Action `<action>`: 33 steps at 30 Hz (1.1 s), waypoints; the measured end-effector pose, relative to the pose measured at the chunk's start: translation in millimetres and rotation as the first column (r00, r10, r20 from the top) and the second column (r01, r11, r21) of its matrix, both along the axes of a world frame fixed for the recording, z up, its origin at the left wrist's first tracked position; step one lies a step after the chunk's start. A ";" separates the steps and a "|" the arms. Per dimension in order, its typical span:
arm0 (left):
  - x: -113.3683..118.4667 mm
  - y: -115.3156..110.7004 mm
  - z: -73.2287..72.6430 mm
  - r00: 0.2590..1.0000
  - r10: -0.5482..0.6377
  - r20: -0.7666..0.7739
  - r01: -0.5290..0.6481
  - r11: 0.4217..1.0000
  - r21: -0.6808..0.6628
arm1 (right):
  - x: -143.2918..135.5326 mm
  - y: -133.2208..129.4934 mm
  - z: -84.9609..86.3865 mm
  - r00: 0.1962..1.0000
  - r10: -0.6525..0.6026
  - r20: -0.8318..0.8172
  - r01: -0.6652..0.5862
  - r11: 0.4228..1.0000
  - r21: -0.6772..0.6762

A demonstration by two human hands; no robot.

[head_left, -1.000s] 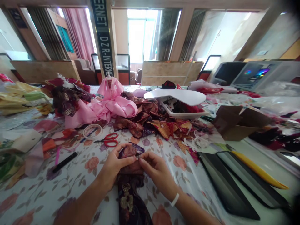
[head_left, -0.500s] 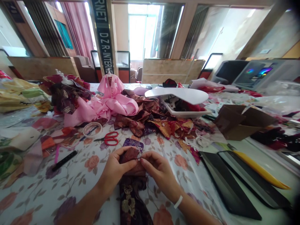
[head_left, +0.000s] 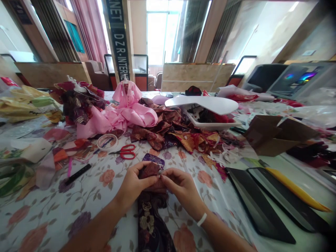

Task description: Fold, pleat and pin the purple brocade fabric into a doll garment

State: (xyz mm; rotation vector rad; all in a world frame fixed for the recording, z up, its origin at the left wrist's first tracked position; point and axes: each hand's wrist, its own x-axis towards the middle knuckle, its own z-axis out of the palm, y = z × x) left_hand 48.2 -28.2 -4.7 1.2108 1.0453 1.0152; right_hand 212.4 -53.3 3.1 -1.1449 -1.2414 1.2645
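A small brown-red piece of fabric (head_left: 151, 170) is pinched between the thumb and fingers of my left hand (head_left: 136, 180). My right hand (head_left: 178, 181) meets it at the fabric's right edge, thumb and forefinger pressed together on something tiny and pale that I cannot make out. Dark cloth with gold flower figures (head_left: 149, 220) hangs down from the held fabric toward the bottom edge of the view. Just beyond my fingers lies a purple patterned fabric piece (head_left: 154, 160). Red-handled scissors (head_left: 127, 152) rest farther off to the left.
A roll of tape (head_left: 107, 142) and a black strip (head_left: 78, 174) lie left on the flowered tablecloth (head_left: 105, 196). Pink satin cloth (head_left: 123, 115), a white box (head_left: 210, 123), fabric scraps and a cardboard box (head_left: 275, 136) stand behind. Dark flat panels (head_left: 259, 203) lie right.
The whole scene has shifted slightly right as the head turned. Right thumb and forefinger have drawn closer together at the fabric's edge; the left hand keeps its hold.
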 end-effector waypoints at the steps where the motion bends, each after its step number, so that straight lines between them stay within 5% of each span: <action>1: 0.1 -0.1 -0.1 1.000 -0.001 0.004 0.001 1.000 -0.002 | 0.0 0.0 0.1 1.000 -0.004 -0.003 0.004 1.000 -0.002; 8: 0.5 -1.2 2.0 1.000 0.002 -0.024 -0.003 0.999 -0.032 | 1.2 0.8 -0.2 1.000 -0.016 0.012 0.016 1.000 0.006; 16: 0.3 -0.7 4.2 0.979 0.056 -0.196 -0.036 0.994 0.105 | 2.9 1.2 -5.5 0.993 -0.046 0.112 0.039 0.997 0.068; 33: -0.4 -3.4 8.7 0.962 0.096 -0.256 -0.051 0.983 0.175 | 5.6 -0.4 -6.8 0.983 -0.063 0.175 0.037 0.988 0.147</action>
